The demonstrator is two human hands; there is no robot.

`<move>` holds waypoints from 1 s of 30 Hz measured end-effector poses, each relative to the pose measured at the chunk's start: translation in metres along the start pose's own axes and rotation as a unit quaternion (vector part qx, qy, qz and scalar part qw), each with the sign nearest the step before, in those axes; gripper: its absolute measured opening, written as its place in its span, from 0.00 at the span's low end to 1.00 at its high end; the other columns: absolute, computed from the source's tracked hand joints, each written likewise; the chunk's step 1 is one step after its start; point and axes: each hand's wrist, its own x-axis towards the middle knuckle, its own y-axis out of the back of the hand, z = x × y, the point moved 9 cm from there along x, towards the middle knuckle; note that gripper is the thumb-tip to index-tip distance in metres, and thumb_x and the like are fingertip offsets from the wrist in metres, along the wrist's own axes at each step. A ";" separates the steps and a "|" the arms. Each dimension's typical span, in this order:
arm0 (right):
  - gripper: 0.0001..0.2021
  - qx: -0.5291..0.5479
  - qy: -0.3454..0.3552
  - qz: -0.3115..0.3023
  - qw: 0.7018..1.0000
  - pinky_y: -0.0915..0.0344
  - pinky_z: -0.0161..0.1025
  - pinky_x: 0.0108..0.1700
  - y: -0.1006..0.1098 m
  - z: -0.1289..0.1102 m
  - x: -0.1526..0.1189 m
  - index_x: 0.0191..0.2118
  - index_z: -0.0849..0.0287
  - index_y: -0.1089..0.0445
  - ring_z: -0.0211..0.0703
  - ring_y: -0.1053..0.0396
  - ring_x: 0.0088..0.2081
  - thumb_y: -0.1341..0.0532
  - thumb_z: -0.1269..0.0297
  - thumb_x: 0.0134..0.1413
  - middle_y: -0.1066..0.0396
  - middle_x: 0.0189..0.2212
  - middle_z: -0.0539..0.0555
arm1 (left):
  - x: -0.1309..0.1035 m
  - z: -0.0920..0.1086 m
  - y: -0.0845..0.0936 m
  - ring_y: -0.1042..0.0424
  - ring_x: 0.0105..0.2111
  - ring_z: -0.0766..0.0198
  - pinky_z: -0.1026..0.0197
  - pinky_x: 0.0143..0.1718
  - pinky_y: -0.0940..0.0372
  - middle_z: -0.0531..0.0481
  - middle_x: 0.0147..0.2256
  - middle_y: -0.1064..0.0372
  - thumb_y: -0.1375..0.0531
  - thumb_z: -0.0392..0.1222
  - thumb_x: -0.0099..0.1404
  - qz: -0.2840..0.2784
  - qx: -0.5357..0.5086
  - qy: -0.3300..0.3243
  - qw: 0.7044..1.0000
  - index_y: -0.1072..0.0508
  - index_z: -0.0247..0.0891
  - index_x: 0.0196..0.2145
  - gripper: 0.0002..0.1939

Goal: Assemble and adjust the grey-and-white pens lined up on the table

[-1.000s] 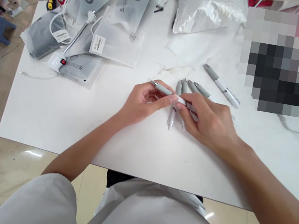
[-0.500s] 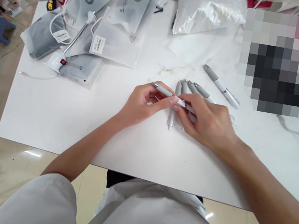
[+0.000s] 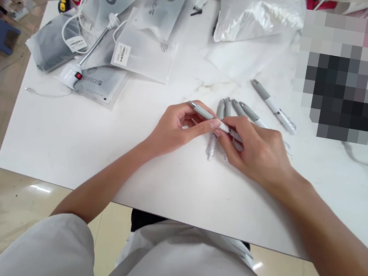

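Note:
Both my hands hold one grey-and-white pen (image 3: 205, 113) above the white table (image 3: 98, 142). My left hand (image 3: 178, 127) pinches its grey grip end, whose metal tip points up and left. My right hand (image 3: 256, 148) grips the white barrel end, and its fingers hide the rest of the pen. Just behind my hands several more grey pens (image 3: 231, 106) lie side by side on the table. One further pen (image 3: 273, 106) lies apart to the right.
Frosted plastic pouches (image 3: 143, 41) and a white cable with a gooseneck lamp base (image 3: 74, 75) are piled at the back left. A crumpled clear bag (image 3: 258, 9) lies at the back. A blurred patch covers the back right. The table's near edge runs by my lap.

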 end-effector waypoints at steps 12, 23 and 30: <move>0.20 0.003 0.009 -0.051 0.999 0.46 0.39 0.25 -0.008 0.002 -0.001 0.45 0.58 0.29 0.44 0.30 0.25 0.53 0.51 0.76 0.25 0.26 0.54 | -0.002 0.004 -0.005 0.22 0.38 0.61 0.57 0.40 0.31 0.48 0.38 0.21 0.28 0.59 0.63 -0.016 0.029 -0.001 0.999 0.19 0.41 0.38 0.19; 0.20 0.004 0.009 -0.039 0.999 0.41 0.40 0.28 -0.009 0.002 -0.002 0.51 0.60 0.28 0.48 0.26 0.28 0.52 0.53 0.76 0.24 0.27 0.56 | -0.002 0.003 -0.003 0.22 0.39 0.60 0.58 0.39 0.30 0.47 0.39 0.20 0.29 0.61 0.63 -0.016 0.030 0.000 0.999 0.19 0.41 0.39 0.20; 0.21 0.015 0.005 -0.030 0.999 0.39 0.40 0.29 -0.009 0.003 -0.003 0.55 0.61 0.29 0.48 0.25 0.28 0.52 0.53 0.76 0.25 0.26 0.55 | -0.002 0.002 -0.003 0.22 0.39 0.62 0.59 0.38 0.31 0.47 0.39 0.21 0.29 0.59 0.63 -0.017 0.015 0.002 1.000 0.19 0.40 0.39 0.19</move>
